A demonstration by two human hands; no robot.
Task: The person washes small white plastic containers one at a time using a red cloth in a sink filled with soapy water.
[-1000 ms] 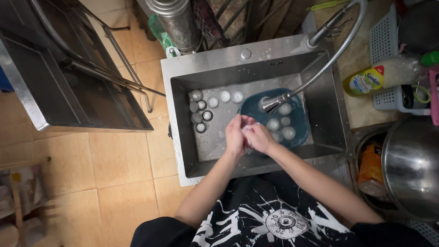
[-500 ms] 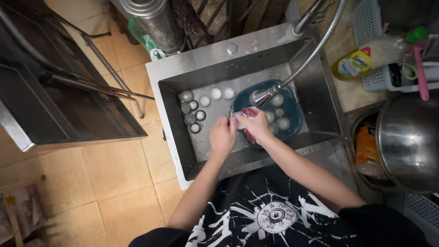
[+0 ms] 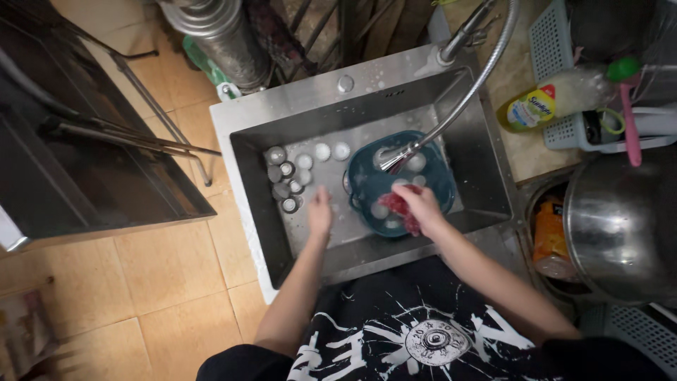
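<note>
I stand at a steel sink (image 3: pixel 243 152). My right hand (image 3: pixel 421 206) holds a red scrubbing pad (image 3: pixel 399 207) over a teal basin (image 3: pixel 441 176) that has several small round items in it. My left hand (image 3: pixel 320 212) reaches, fingers apart, toward several small metal cups (image 3: pixel 284 180) grouped at the sink's left end; it holds nothing. The pull-out tap head (image 3: pixel 392 159) hangs over the basin on a flexible hose.
A yellow dish-soap bottle (image 3: pixel 536 106) lies in a grey rack (image 3: pixel 557 77) to the right. A big steel pot (image 3: pixel 624 226) stands lower right. A dark metal tray and stand (image 3: pixel 84 141) fill the left. Tiled floor lies below.
My hands were together over the sink's middle; they have separated. The left hand moved toward the cups, the right went to the basin with the red pad.
</note>
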